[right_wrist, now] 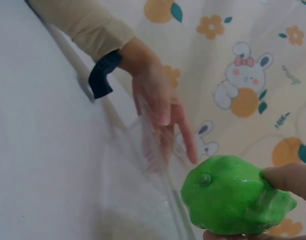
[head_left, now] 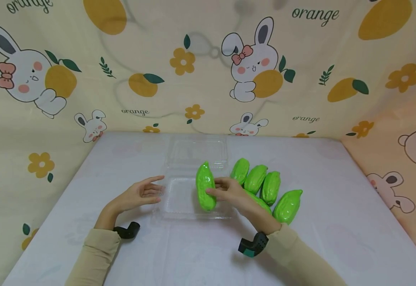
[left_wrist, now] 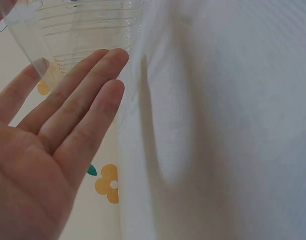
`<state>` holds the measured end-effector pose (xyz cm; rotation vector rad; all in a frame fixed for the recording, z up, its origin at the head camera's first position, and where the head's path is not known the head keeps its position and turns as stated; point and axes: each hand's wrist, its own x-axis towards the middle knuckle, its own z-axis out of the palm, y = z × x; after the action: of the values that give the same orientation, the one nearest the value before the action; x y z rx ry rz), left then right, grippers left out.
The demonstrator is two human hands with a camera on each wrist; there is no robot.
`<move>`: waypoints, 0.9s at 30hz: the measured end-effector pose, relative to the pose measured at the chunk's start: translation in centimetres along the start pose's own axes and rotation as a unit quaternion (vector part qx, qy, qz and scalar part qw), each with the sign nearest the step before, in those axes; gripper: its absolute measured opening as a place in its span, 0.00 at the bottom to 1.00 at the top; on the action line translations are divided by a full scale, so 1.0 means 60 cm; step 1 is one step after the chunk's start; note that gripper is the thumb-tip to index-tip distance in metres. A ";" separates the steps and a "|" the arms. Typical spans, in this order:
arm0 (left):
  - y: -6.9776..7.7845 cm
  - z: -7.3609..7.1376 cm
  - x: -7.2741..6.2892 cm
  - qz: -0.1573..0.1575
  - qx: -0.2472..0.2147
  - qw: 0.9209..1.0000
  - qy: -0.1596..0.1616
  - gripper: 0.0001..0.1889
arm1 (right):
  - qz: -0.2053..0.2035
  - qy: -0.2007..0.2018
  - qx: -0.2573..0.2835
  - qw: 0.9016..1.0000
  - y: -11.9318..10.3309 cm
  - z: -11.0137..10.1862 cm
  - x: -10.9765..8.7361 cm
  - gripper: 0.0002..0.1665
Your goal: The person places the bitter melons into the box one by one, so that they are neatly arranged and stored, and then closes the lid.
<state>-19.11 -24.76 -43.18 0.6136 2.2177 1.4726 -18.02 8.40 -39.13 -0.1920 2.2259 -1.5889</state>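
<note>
My right hand (head_left: 229, 191) grips a glossy, bright green, ridged, elongated fruit (head_left: 205, 186) between thumb and fingers. The fruit stands upright over the tray half of a clear plastic clamshell box (head_left: 179, 212), its pointed tip toward the back. A small round nub shows on one end of the fruit (right_wrist: 233, 195) in the right wrist view. My left hand (head_left: 141, 193) is at the box's left side, with its fingers extended and apart and nothing held. In the left wrist view, the fingertips of the left hand (left_wrist: 57, 115) overlap the clear plastic wall (left_wrist: 87, 30).
Several similar green fruits (head_left: 255, 178) lie right of the box, one partly hidden behind my right forearm. The box's lid (head_left: 198, 153) lies open toward the back. A white cloth covers the table (head_left: 336, 238); a printed rabbit-and-orange curtain (head_left: 208, 91) hangs behind it.
</note>
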 end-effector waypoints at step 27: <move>-0.002 0.000 0.002 -0.005 0.007 1.000 0.005 0.41 | 0.026 0.030 0.002 0.999 -0.006 0.068 0.056 0.29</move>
<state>-19.20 -24.73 -43.30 0.5999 2.2364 1.4588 -19.49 3.57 -40.70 -0.0874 2.2534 -1.5911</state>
